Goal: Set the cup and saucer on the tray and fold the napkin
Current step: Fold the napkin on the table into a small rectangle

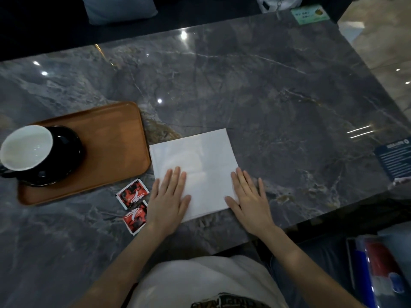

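Both hands are lying flat, fingers straight, left hand (169, 197) and right hand (249, 196) pressing the near edge of the napkin (195, 167), which is sitting at 3 o'clock of the tray (115, 130) carrying the cup (40, 150); probably worth keeping edges aligned while creasing.

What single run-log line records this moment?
cup: on tray | napkin: on table | left hand, right hand: flat on napkin

surface: glossy dark grey marble table (255, 90) | on it: brown wooden rectangular tray (115, 138) at left | flat white square napkin (200, 161) just right of tray | two red-and-black sachets (133, 203) near front | dark blue printed card (393, 158) at right edge | pale green card (310, 14) at far edge
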`<state>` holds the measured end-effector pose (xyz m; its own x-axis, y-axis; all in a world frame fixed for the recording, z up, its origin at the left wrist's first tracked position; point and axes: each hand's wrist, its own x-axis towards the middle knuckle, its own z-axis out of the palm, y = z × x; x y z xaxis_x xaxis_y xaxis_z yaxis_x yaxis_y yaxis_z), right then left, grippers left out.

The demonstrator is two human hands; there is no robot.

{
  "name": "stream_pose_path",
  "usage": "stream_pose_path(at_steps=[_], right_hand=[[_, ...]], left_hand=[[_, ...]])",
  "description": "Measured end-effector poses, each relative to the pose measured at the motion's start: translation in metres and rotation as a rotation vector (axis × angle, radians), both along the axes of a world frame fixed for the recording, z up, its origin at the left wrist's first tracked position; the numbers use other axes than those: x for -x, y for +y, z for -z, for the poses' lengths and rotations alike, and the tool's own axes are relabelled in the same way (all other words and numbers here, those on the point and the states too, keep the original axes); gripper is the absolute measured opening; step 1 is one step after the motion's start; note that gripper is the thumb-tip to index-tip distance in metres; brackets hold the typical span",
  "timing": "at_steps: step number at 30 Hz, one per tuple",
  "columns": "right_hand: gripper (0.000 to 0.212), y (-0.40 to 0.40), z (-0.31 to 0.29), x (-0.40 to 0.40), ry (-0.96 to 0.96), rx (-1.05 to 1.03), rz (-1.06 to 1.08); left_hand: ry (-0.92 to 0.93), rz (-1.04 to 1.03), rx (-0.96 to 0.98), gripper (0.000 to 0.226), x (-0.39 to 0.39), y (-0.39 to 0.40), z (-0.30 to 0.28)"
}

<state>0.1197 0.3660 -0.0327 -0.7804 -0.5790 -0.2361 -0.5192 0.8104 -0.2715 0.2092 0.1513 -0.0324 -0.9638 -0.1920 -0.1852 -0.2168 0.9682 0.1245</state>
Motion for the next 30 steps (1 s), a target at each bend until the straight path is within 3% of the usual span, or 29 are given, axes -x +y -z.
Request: stream_pose_path(at_steps=[3, 7, 10, 14, 20, 25, 27, 30], right_hand=[[0.058, -0.003, -0.011, 0.006, -0.087, 0.193, 0.075], [0.035, -0.015, -0.03, 0.017, -0.149, 0.458, 0.353], [0.041, -0.033, -0.04, 0.029, -0.342, 0.567, 0.583], [0.047, -0.048, -0.036, 0.047, -0.453, 0.547, 0.78], [0.026, -0.054, -0.04, 0.076, -0.424, 0.5, 0.716], [0.023, -0.054, -0.047, 0.098, -0.425, 0.415, 0.588], [0.024, -0.051, -0.049, 0.101, -0.443, 0.413, 0.557], [0.025, -0.045, -0.05, 0.1, -0.491, 0.452, 0.506]], left_hand=[[0.038, -0.013, -0.115, 0.057, 0.001, 0.004, -0.004], [0.14, -0.012, -0.205, 0.053, 0.002, 0.008, -0.012], [0.098, 0.034, -0.15, 0.052, 0.009, 0.008, -0.01], [0.016, 0.063, -0.072, 0.061, 0.015, 0.013, 0.0], [0.007, -0.057, -0.056, 0.057, 0.025, 0.034, 0.001], [0.028, -0.131, -0.199, 0.052, 0.044, 0.051, -0.014], [0.069, -0.095, -0.285, 0.045, 0.066, 0.043, -0.024], [0.157, 0.135, -0.238, 0.045, 0.115, 0.023, -0.038]])
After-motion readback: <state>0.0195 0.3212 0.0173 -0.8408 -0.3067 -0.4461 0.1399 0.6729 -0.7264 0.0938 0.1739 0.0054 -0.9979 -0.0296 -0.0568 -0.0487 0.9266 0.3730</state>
